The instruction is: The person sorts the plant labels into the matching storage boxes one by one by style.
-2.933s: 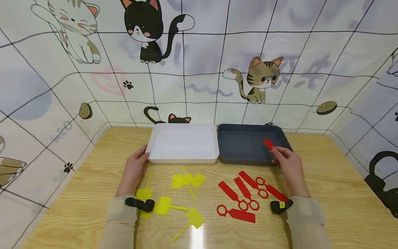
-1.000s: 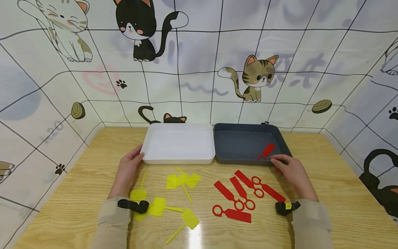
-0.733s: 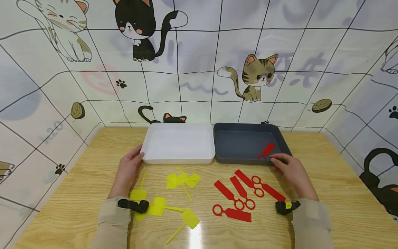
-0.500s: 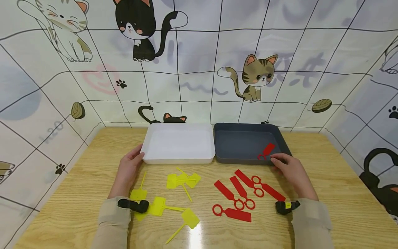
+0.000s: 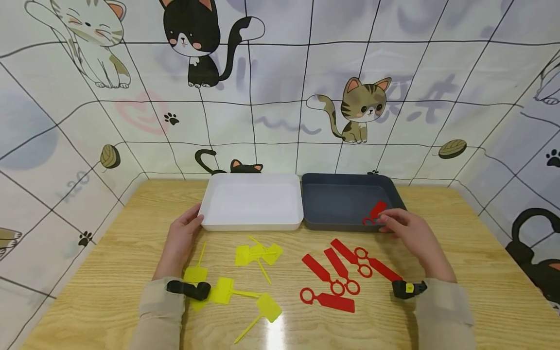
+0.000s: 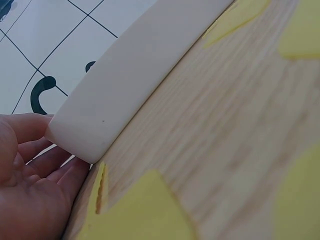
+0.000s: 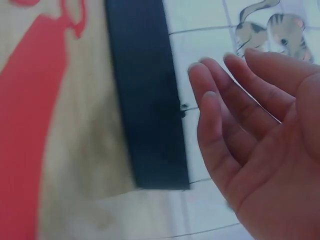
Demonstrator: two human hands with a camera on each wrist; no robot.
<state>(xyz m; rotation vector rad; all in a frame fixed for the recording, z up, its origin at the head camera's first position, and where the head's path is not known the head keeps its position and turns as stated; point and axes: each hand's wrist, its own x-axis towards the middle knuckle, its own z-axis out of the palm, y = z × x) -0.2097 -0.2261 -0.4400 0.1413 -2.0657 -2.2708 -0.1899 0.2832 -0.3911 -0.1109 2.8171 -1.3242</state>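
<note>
My left hand (image 5: 181, 238) grips the white tray (image 5: 251, 226) at its near left corner. In the left wrist view, my hand (image 6: 35, 175) has its fingertips around the corner of the tray wall (image 6: 115, 85). At the near right corner of the dark tray (image 5: 341, 226) is my right hand (image 5: 415, 236), beside a red tag (image 5: 378, 209) lying inside; my fingertips partly cover that corner. The right wrist view shows my hand (image 7: 260, 125) with loosely bent fingers and nothing held, by the dark tray wall (image 7: 150, 100).
Several red ringed tags (image 5: 334, 302) lie on the wooden table (image 5: 490, 272) in front of the dark tray. Several yellow tags with thin stems (image 5: 269, 307) lie before the white one, some near my left wrist. A cat-print cloth (image 5: 280, 121) stands behind the trays.
The red tag I held over the dark tray lies inside it, let go. My right hand has since shifted slightly up and its wrist to the right. My left hand stays at the white tray.
</note>
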